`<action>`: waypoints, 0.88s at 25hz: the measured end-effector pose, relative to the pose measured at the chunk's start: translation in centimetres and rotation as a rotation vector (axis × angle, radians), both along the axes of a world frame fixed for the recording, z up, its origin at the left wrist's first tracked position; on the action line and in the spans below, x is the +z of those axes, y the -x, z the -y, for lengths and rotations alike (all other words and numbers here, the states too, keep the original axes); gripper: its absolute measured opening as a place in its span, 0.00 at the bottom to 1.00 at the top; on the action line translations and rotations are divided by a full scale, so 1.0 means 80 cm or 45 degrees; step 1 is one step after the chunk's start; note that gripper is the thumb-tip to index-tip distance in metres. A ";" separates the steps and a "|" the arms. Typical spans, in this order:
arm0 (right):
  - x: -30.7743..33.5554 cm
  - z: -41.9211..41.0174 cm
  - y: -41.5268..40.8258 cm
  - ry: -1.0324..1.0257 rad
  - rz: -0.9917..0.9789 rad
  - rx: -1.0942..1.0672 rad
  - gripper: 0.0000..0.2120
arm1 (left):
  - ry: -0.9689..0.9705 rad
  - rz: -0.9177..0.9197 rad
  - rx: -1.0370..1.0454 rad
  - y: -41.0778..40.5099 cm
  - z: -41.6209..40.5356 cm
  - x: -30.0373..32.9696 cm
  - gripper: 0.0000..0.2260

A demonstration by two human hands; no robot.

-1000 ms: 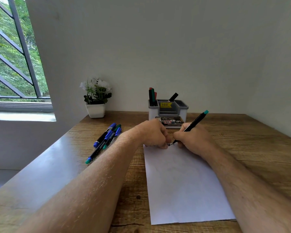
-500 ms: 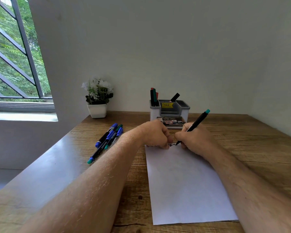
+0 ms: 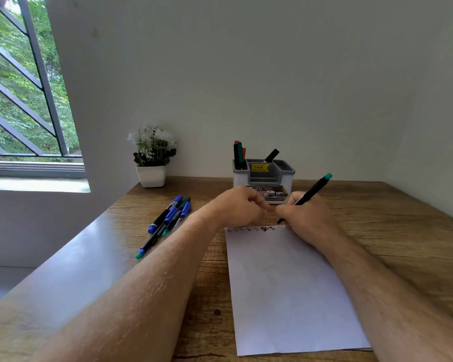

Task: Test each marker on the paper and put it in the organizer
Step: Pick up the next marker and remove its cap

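My right hand (image 3: 307,218) grips a black marker (image 3: 313,190) with a teal end, its bare tip just above the top edge of the white paper (image 3: 285,288). A row of small red and black test marks (image 3: 256,229) runs along that edge. My left hand (image 3: 236,209) hovers over the paper's top left with its fingers curled, close to the right hand; anything inside it is hidden. The grey and white organizer (image 3: 289,176) stands just behind both hands and holds several markers. Several loose markers (image 3: 168,220), blue and teal capped, lie in a bunch to the left.
A white pot of white flowers (image 3: 152,165) stands at the back left by the wall. The wooden table (image 3: 392,231) meets walls at the back and right. A barred window (image 3: 24,100) is at the far left.
The marker tip has come up off the paper. My left hand has lifted from the paper's top edge, uncovering the row of test marks.
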State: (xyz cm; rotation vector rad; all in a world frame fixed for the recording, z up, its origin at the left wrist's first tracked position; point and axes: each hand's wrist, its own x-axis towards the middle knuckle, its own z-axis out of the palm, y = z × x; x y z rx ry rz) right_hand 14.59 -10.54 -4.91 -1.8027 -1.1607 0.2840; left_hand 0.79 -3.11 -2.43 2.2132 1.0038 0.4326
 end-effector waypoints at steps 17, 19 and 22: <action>0.013 0.006 0.002 -0.456 -0.840 0.470 0.07 | 0.693 1.166 0.258 0.002 -0.006 0.008 0.14; 0.012 0.004 0.001 -0.454 -0.825 0.470 0.07 | 0.696 1.150 0.227 0.000 -0.006 0.007 0.14; 0.010 -0.001 0.000 -0.452 -0.796 0.463 0.06 | 0.705 1.122 0.203 -0.002 -0.006 0.006 0.14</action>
